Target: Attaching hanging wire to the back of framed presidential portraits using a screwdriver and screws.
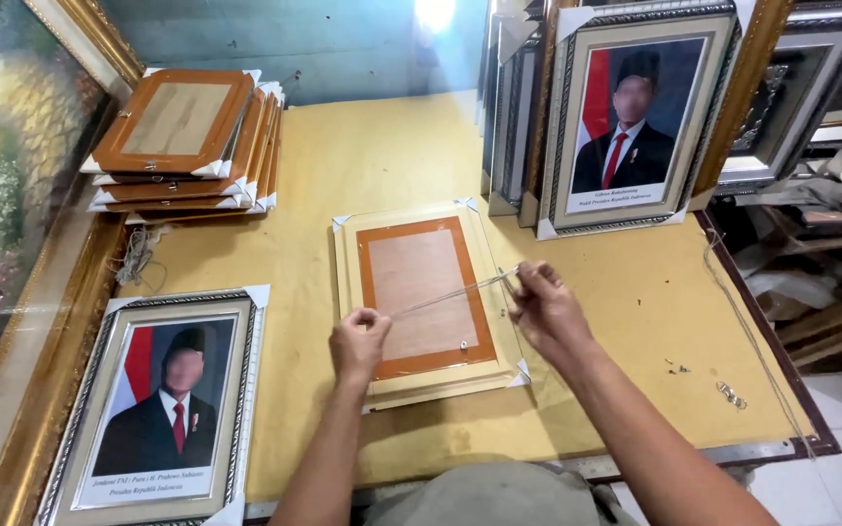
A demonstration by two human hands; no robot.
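While taut across the face-down frame [428,297], string [450,293] in both clamped grips: left hand [359,343], right hand [544,304].

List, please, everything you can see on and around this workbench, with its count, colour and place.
face-down frame: one, cream with orange backing, table centre
string: one, pale, stretched taut between both hands
stack of frames: one, orange-backed, far left
framed portrait: one, silver frame, lying near left
upright portrait: one, silver frame, leaning at the back right
large painting: one, gold frame, left edge
small hardware: few, metal, right of table
table: one, yellow
left hand: fist closed on string
right hand: pinching string
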